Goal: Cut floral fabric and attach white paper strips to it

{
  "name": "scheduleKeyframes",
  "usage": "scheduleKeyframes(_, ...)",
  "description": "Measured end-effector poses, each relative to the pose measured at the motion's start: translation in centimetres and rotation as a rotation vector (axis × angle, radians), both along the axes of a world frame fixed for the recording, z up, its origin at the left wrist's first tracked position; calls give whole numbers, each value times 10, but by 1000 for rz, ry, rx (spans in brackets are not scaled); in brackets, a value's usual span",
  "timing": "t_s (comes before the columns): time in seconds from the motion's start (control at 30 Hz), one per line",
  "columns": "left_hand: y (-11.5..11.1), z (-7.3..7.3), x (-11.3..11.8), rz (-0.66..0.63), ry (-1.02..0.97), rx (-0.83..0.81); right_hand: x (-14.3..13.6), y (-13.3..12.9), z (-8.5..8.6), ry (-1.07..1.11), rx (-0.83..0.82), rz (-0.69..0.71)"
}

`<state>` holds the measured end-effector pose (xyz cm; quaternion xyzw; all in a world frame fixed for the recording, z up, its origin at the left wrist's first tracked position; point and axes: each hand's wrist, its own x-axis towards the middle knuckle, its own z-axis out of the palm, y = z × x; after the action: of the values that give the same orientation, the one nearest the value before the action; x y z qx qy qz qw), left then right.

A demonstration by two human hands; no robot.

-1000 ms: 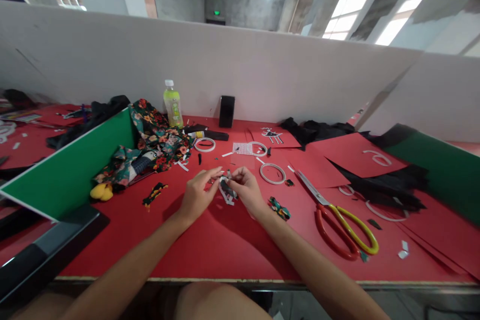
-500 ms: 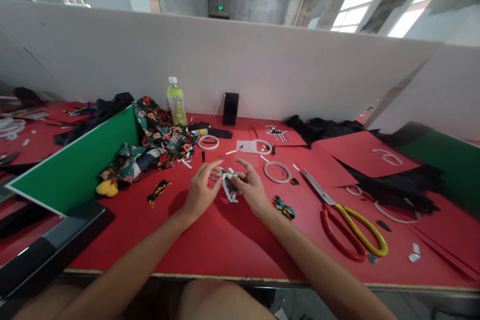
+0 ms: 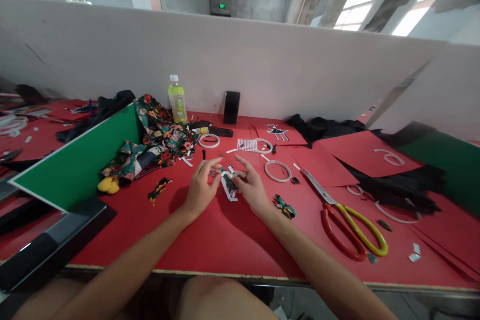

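Head view: a small dark piece of cloth with white strips along its edges point(image 3: 230, 189) sits between the two hands, just right of the left hand point(image 3: 201, 186) and just left of the right hand point(image 3: 252, 189). Its long axis seems to run from the fingertips back towards the person's body, slanting slightly to the right at the near end; how high it is above the red tabletop point(image 3: 210, 251) I cannot tell. The right hand looks the nearer, its thumb lying over the upper part of the piece in what seems a narrow pinch, with the index finger lifted clear. The left hand is curved, thumb and fingertips close together at the upper left edge; whether they grip the piece or merely steady it is hidden.

Outward from there, a floral scrap point(image 3: 284, 207) lies just beside the right wrist, and a white ring of tape point(image 3: 278, 172) ahead and to the right of the right hand. The large scissors point(image 3: 327, 200) lie farther right, blades pointing away from the body and leftward, handles towards it. Left of the left hand is a narrow floral strip point(image 3: 160, 189); beyond it, ahead and left, is a heap of floral cloth point(image 3: 161, 132).
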<state>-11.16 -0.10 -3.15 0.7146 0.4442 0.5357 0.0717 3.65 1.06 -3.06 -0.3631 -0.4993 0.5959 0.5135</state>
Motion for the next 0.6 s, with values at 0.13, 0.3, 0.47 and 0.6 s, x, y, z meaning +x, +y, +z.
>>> scheduleKeyframes(0.13,-1,1,0,7,28,9,0,-2,1,-32,36,-3)
scheduleKeyframes(0.3,-1,4,-1,43,36,-25,0,-3,1,-52,64,6)
scheduleKeyframes(0.47,5,-2,-2,-73,-150,-297,1,-2,1,-72,76,-21)
scheduleKeyframes(0.6,10,-6,-3,-176,-298,-468,2,0,-1,-100,90,-32)
